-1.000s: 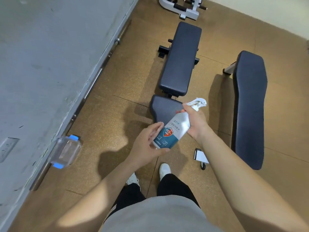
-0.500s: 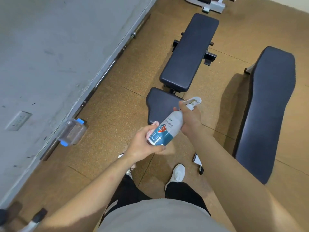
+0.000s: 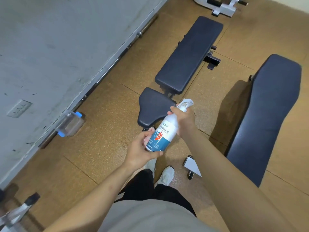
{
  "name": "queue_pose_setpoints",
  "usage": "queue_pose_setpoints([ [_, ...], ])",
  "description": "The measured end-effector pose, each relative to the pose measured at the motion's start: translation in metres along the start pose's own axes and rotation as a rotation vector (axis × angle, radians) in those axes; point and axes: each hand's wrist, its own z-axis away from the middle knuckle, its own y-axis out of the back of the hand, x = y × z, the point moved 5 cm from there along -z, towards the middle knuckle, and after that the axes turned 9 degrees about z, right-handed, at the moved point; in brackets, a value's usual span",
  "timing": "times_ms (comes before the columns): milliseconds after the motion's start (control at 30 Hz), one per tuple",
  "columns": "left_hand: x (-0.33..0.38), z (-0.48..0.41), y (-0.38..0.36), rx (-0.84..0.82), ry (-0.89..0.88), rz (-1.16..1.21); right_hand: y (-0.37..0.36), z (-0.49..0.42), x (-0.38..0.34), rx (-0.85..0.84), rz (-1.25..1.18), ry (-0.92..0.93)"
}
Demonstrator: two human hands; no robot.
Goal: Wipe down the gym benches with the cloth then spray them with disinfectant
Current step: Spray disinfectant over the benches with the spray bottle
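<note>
A white disinfectant spray bottle (image 3: 163,133) with a blue and red label is held tilted in front of me, nozzle pointing up and to the right. My left hand (image 3: 142,148) grips its base. My right hand (image 3: 184,119) wraps its neck just under the white trigger head. Beyond the bottle stands a dark blue adjustable gym bench (image 3: 189,56), its small seat pad (image 3: 153,106) nearest me. A second dark blue bench (image 3: 270,111) runs along the right. No cloth is visible.
A grey wall (image 3: 50,47) rises on the left with a barbell along its base and a clear box with blue clips (image 3: 70,123) beside it. A small white and black object (image 3: 191,165) lies near my shoes. A white machine frame (image 3: 220,5) stands at the far top.
The view has shifted so the benches sit further right. Both hands keep hold of the bottle, which stays in about the same tilted pose.
</note>
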Motion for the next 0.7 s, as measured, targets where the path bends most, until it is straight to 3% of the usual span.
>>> queue_pose_setpoints([
  [400,0.014,-0.051,-0.022,-0.041,0.011,0.110,0.007,-0.022,-0.053,0.110,0.133,-0.007],
  [700,-0.006,-0.070,-0.014,-0.067,0.113,0.156,-0.003,-0.047,-0.034,0.135,0.143,-0.106],
])
